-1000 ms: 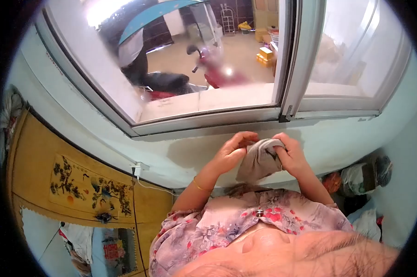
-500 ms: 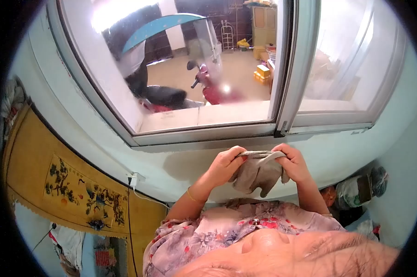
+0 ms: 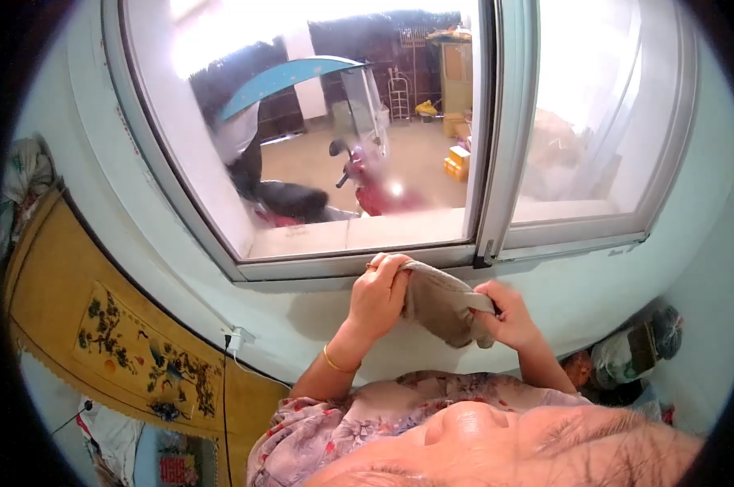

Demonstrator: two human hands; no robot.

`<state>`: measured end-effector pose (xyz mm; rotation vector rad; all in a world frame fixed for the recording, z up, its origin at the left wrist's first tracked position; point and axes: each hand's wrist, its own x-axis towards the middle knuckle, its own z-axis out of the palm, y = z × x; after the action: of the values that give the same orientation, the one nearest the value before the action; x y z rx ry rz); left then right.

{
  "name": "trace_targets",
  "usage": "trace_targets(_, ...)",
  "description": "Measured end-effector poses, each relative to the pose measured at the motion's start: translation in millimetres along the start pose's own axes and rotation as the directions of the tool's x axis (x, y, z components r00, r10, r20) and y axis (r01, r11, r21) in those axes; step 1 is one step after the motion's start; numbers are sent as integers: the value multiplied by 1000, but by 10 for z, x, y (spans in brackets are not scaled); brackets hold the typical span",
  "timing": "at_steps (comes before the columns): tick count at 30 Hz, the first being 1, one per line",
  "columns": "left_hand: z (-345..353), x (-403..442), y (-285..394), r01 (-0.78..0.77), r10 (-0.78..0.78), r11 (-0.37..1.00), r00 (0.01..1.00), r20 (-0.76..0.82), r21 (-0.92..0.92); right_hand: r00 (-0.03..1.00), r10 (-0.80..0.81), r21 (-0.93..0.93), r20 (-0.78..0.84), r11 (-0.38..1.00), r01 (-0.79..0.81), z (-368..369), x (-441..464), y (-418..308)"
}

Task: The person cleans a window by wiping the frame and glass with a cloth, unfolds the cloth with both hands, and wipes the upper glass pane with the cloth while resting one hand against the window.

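A grey-brown cloth [image 3: 437, 308] hangs in loose folds between my two hands, just below the window frame. My left hand [image 3: 378, 299], with a gold bangle at the wrist, is closed on the cloth's upper left corner. Lower down, my right hand [image 3: 507, 316] pinches the right end of the cloth. Its top edge slants down from left to right, and part of it is rolled over. The fabric touches neither the pane nor the sill as far as I can see.
Ahead is a sliding window [image 3: 359, 247] with a metal frame; beyond its glass stands a red scooter [image 3: 375, 191] under a blue canopy. A yellow cloth with pictures [image 3: 148, 349] hangs at left, near a plugged-in charger [image 3: 235, 337]. Bags [image 3: 619, 341] are piled at right.
The cloth's top edge has gone from level to slanting. My left hand has shifted left and slightly up, my right hand lower. The window sits lower in view.
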<state>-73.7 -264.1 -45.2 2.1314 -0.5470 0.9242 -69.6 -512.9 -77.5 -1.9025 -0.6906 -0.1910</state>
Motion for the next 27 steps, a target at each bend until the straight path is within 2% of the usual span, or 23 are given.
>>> trace_targets(2,8,3,5,17,-17,1000,1000,-14,5,999,-10,29,30,1000,10,33,1,17)
trace_targets(5,-2,-12,-43,41,-40,999,999,19,-25,993,-84,-149,-80,986,72,37,34,33)
trace_targets(8,-21,0,21,190,-167,958,979,117,-217,949,-288,-567,-125,806,170,12,104,115)
trace_targets(11,31,79,118,221,-210,921,975,69,-321,993,120,-402,-7,908,-113,73,70,88)
trace_targets(12,63,113,145,230,-225,910,973,55,-346,977,210,-156,32,967,-203,144,48,127)
trace_targets(13,116,138,155,197,-197,908,980,37,-371,954,285,95,93,951,-293,261,28,217)
trace_targets(14,170,158,205,139,-131,924,990,46,-356,925,340,333,172,863,-379,379,12,290)
trace_targets(16,271,199,356,18,7,944,997,72,-330,908,364,464,207,781,-419,614,12,330)
trace_targets(17,302,199,443,-31,97,944,978,187,-330,899,376,524,224,732,-436,711,19,339)
trace_targets(18,346,170,516,-80,186,939,936,298,-334,892,388,554,232,701,-449,756,22,330)
trace_targets(19,449,103,534,-45,217,910,899,380,-412,896,383,576,224,690,-439,761,26,286)
trace_targets(20,492,53,563,-116,306,898,857,414,-424,903,376,571,208,703,-424,749,31,241)
trace_targets(22,411,54,658,-153,434,830,781,449,-536,931,339,528,136,771,-357,665,33,121)
trace_targets(25,168,88,607,-227,455,731,865,211,-643,977,205,392,-56,905,-168,411,83,-174)
trace_targets(26,48,111,526,-231,416,774,887,199,-589,980,142,333,-136,938,-90,309,125,-305)
trace_targets(27,-42,123,420,-313,395,836,914,97,-451,970,37,250,-241,968,25,186,192,-462)
